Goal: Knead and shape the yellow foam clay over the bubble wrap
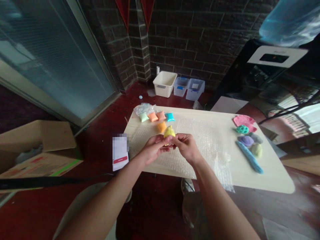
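2 hands, left (155,148) and right (186,146), pinch a yellow lump (169,132) above bubble wrap (200,140) on a bench (271,171). Uneven finger pressure could tear or misshape the lump.

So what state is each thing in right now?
Yellow lump: held, left hand and right hand
Small packets: plump, look sealed
Bubble wrap: spread out
Pink piece: flattened
Blue piece: rolled long
Green piece: lumpy
Purple piece: rounded
Clear plastic: crumpled
Cardboard box: open
White basket: upright, open
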### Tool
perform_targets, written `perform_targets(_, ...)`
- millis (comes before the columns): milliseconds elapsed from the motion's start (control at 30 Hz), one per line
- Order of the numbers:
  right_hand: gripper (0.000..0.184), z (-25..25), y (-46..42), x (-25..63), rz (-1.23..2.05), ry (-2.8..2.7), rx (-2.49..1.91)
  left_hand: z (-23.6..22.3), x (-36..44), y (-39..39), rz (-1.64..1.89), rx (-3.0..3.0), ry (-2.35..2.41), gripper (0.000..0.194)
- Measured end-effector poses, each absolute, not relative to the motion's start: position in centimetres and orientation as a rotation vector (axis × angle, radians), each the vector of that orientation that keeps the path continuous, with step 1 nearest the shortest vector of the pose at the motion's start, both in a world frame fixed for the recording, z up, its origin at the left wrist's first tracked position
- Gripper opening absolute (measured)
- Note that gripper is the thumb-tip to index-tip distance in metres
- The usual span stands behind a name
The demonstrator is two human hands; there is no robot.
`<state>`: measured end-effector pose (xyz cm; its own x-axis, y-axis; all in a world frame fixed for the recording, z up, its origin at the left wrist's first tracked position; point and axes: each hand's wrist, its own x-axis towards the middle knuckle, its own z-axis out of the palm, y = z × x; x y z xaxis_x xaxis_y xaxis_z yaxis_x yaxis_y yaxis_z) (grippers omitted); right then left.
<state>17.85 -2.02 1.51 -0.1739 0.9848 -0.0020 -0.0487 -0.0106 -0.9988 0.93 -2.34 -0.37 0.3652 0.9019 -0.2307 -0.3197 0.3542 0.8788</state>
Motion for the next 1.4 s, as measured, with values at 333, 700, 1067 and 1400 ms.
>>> perform_targets(333,0.038,0.7,-2.9,21.7,1.169,-1.506,-1.320,-1.0,2.7,1.4,0.870,1.178,0.889,0.026)
perform_targets(700,0.028,0.8,-3.2,22.1,1.350,-1.421,-1.267,-0.1,1.6,1.4,0.715,1.386,1.032,0.036)
perform_targets(1067,0.045,0.6,-3.0,20.8,1.462,-1.374,-1.242,0.5,0.4,0.8,0.703,1.761,0.993,0.041)
perform_targets(1400,0.032,0.5,-3.1,19.4,1.455,-1.336,-1.203,-0.3,0.4,0.9,0.698,1.183,0.974,0.029)
